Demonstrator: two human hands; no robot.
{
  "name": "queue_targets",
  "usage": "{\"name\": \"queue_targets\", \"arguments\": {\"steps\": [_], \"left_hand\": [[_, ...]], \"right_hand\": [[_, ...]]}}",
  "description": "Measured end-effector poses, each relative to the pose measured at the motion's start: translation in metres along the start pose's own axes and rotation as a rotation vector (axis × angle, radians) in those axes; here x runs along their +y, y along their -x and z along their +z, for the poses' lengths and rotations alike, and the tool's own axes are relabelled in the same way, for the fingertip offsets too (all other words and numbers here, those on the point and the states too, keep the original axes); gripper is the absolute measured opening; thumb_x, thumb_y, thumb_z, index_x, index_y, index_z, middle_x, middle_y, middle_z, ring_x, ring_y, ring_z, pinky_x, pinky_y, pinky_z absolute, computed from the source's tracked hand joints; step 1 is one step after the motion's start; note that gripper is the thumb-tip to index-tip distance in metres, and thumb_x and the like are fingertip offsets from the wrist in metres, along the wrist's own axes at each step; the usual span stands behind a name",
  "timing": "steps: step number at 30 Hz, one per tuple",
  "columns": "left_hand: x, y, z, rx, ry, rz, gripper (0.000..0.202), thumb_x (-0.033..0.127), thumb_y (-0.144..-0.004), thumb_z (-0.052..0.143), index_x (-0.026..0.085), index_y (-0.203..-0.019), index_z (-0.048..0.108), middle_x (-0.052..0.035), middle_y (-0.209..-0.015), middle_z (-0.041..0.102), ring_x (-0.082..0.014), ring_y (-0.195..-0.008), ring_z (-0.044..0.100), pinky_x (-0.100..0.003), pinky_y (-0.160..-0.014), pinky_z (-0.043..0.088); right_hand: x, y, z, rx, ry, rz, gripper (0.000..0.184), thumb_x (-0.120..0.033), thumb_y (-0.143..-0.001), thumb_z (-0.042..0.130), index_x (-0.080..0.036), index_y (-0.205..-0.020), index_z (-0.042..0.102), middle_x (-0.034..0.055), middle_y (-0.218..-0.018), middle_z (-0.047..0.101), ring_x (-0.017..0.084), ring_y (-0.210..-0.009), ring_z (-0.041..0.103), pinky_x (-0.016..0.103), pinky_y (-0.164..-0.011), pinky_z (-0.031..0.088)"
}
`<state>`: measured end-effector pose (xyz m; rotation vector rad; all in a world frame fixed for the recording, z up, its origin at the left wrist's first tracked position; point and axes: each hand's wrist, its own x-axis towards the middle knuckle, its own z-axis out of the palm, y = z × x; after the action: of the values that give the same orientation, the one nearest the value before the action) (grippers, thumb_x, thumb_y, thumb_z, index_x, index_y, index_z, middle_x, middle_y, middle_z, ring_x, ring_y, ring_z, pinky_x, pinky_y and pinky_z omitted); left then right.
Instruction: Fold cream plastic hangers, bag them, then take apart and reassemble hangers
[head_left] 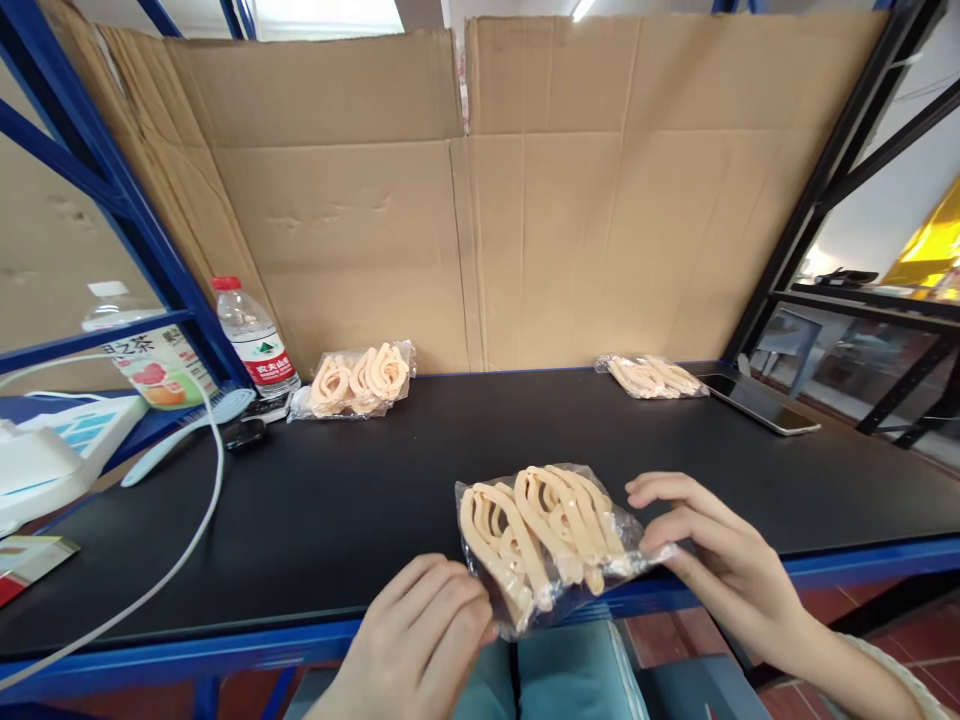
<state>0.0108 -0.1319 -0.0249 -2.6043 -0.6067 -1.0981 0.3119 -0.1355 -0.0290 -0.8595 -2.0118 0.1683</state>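
Note:
A clear plastic bag of beige looped bands (540, 530) is held up in front of me at the table's near edge. My left hand (424, 630) is closed, its fingers pressed together at the bag's lower left edge. At the right end, my right hand (720, 560) pinches the bag's loose corner between thumb and fingers, with the index finger raised. A similar bag of beige loops (360, 380) lies at the back left of the table. Another flatter bag (652, 377) rests at the back right.
On the black tabletop (337, 520) a phone (761, 403) lies at the right. A water bottle (255, 340), a light blue brush (187, 435) and a white cable (214, 490) are at the left. Cardboard panels (360, 200) stand behind, between blue and black frame posts.

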Motion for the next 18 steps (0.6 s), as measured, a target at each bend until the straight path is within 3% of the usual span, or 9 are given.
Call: {"name": "queue_targets", "arguments": {"steps": [3,7,9,11,15,18], "left_hand": [[-0.008,-0.035,-0.003,-0.036,0.175,-0.033,0.017,0.001,-0.088,0.046,0.013,-0.082,0.057,-0.0051,-0.076,0.062,-0.0155,-0.070,0.055,-0.029,-0.064,0.046],[-0.024,-0.099,0.013,-0.127,0.554,-0.279,0.025,0.003,-0.090,0.040,0.016,-0.074,0.053,0.0008,-0.068,0.058,-0.0100,-0.062,0.054,-0.022,-0.061,0.044],[-0.031,-0.132,0.034,-0.166,0.759,-0.493,0.027,0.006,-0.091,0.043,0.016,-0.067,0.052,0.0036,-0.059,0.056,-0.0090,-0.058,0.054,-0.021,-0.064,0.043],[-0.038,-0.163,0.063,-0.217,1.024,-0.827,0.031,0.007,-0.090,0.048,0.016,-0.061,0.051,0.0037,-0.054,0.055,-0.0082,-0.055,0.054,-0.021,-0.063,0.044],[-0.062,-0.219,0.125,-0.291,1.134,-1.024,0.033,0.009,-0.094,0.045,0.013,-0.061,0.052,0.0016,-0.055,0.056,-0.0080,-0.052,0.055,-0.021,-0.058,0.046],[-0.084,-0.263,0.166,-0.303,1.165,-1.159,0.015,0.025,-0.092,0.057,0.011,-0.089,0.061,-0.0010,-0.080,0.062,-0.0103,-0.064,0.059,-0.025,-0.059,0.051]], "right_hand": [[-0.004,-0.009,-0.011,0.235,-0.055,0.046,0.014,-0.014,-0.093,0.048,-0.021,-0.085,0.057,0.0067,-0.100,0.061,0.020,-0.104,0.058,0.031,-0.087,0.049],[0.013,-0.031,-0.036,0.490,-0.084,0.266,0.015,-0.029,-0.093,0.054,-0.021,-0.080,0.059,0.0013,-0.072,0.060,0.014,-0.068,0.059,0.024,-0.062,0.047],[0.032,-0.042,-0.052,0.566,-0.111,0.394,0.020,-0.037,-0.089,0.058,-0.020,-0.079,0.059,-0.0006,-0.066,0.056,0.012,-0.057,0.052,0.022,-0.052,0.041],[0.056,-0.053,-0.069,0.598,-0.120,0.465,0.023,-0.041,-0.086,0.060,-0.019,-0.078,0.059,-0.0015,-0.062,0.053,0.011,-0.053,0.048,0.022,-0.049,0.037],[0.116,-0.078,-0.102,0.560,-0.041,0.619,0.025,-0.041,-0.080,0.063,-0.016,-0.076,0.061,-0.0020,-0.056,0.051,0.010,-0.048,0.044,0.023,-0.046,0.034],[0.166,-0.102,-0.122,0.532,0.019,0.723,0.028,-0.037,-0.081,0.064,-0.015,-0.066,0.058,-0.0032,-0.049,0.047,0.009,-0.045,0.041,0.023,-0.044,0.032]]}}
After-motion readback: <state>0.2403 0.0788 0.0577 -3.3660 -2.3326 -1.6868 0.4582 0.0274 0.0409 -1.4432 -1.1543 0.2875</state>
